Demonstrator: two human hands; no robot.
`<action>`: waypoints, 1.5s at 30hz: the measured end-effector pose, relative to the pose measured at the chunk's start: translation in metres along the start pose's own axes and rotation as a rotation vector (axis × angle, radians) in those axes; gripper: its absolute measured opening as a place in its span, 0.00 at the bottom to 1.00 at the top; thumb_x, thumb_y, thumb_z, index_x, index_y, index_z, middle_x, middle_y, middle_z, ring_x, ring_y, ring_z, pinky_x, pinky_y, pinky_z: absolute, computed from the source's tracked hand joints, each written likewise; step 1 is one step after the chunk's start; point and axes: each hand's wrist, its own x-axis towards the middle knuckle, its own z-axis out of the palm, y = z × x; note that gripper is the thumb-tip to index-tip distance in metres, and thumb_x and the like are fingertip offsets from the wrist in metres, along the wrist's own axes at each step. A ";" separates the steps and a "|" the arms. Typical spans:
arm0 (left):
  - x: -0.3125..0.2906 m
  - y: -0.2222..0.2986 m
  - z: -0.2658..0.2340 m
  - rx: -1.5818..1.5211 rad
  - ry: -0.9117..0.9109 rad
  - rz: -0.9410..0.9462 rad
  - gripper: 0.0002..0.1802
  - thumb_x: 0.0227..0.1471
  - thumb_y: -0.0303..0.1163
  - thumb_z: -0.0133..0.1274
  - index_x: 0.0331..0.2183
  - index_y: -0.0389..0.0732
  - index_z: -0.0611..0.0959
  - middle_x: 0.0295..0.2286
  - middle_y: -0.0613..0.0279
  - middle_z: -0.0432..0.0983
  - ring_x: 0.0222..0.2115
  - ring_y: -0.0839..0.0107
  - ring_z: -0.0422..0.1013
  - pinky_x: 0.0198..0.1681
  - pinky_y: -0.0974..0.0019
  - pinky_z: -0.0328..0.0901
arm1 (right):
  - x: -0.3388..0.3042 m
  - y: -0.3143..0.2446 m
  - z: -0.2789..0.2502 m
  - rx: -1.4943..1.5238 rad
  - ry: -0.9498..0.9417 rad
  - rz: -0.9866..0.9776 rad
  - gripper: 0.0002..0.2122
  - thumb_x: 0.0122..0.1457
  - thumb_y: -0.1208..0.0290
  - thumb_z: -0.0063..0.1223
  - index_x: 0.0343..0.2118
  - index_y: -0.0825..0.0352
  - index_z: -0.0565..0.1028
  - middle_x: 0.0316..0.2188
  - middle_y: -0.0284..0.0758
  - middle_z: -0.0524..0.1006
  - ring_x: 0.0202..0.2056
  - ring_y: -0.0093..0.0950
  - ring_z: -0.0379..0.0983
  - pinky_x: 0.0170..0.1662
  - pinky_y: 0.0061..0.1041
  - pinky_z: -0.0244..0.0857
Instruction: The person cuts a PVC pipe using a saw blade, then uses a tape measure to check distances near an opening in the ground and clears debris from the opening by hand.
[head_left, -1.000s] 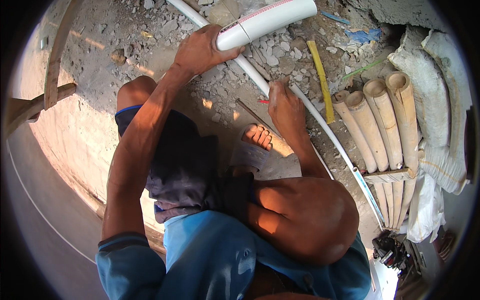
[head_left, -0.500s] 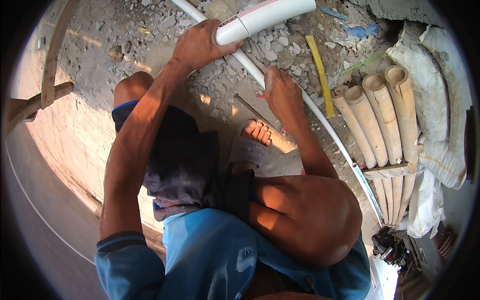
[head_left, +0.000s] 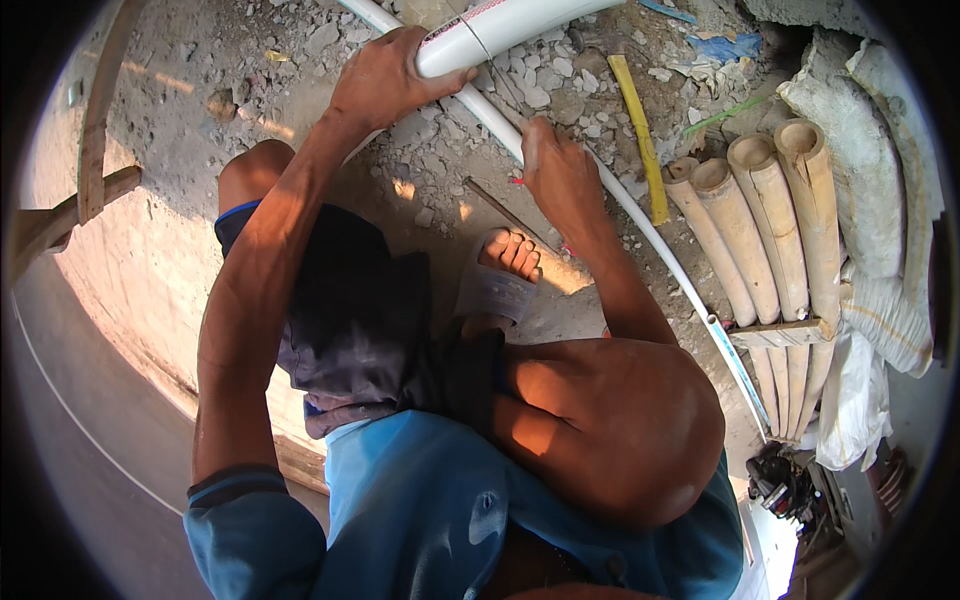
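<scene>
My left hand [head_left: 388, 82] is wrapped over the near end of a thick white plastic pipe [head_left: 525, 28], its thumb lying along the underside. A thin dark saw blade [head_left: 506, 88] crosses that pipe just beside the thumb and runs down to my right hand [head_left: 562, 178]. The fingers of that hand are closed round the blade's near end; its handle, if any, is hidden. Beneath both hands passes a long thin white pipe [head_left: 640, 232], slanting from the top toward the lower right.
Broken rubble [head_left: 440, 150] covers the ground. Bamboo poles [head_left: 760, 220] joined by a wooden crosspiece lie at the right, beside white sacks [head_left: 860, 170]. A yellow strip [head_left: 640, 140] and a thin rod [head_left: 510, 215] lie nearby. A wooden frame [head_left: 98, 140] stands left.
The view has shifted a little, so the pipe and both hands sit slightly higher and further left. The right hand keeps its grip near the thin pipe; the left hand still holds the thick one.
</scene>
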 end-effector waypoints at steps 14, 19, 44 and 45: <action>0.007 -0.004 -0.003 -0.022 -0.017 -0.004 0.41 0.46 0.65 0.65 0.44 0.34 0.83 0.38 0.44 0.83 0.39 0.47 0.81 0.44 0.49 0.74 | 0.003 0.005 0.002 0.083 0.071 0.014 0.08 0.68 0.71 0.48 0.40 0.71 0.73 0.25 0.53 0.79 0.30 0.55 0.79 0.33 0.50 0.73; 0.006 0.001 0.000 -0.043 -0.086 -0.045 0.39 0.47 0.62 0.66 0.43 0.34 0.83 0.34 0.46 0.83 0.36 0.49 0.81 0.42 0.52 0.74 | 0.054 -0.008 0.006 0.067 0.063 -0.028 0.06 0.67 0.73 0.48 0.38 0.71 0.72 0.26 0.55 0.79 0.32 0.56 0.78 0.34 0.51 0.72; 0.004 -0.002 -0.003 0.017 -0.021 -0.009 0.41 0.47 0.64 0.64 0.44 0.33 0.83 0.36 0.44 0.82 0.37 0.47 0.80 0.44 0.50 0.73 | -0.012 0.013 0.005 0.118 0.073 0.004 0.07 0.69 0.71 0.45 0.39 0.70 0.72 0.26 0.55 0.79 0.32 0.55 0.79 0.33 0.52 0.71; 0.004 0.001 -0.004 -0.011 -0.036 -0.026 0.42 0.46 0.65 0.65 0.44 0.33 0.83 0.37 0.42 0.82 0.39 0.46 0.80 0.45 0.48 0.73 | -0.015 0.012 0.001 0.123 0.056 0.016 0.08 0.69 0.70 0.44 0.39 0.70 0.71 0.27 0.55 0.79 0.32 0.54 0.80 0.33 0.52 0.72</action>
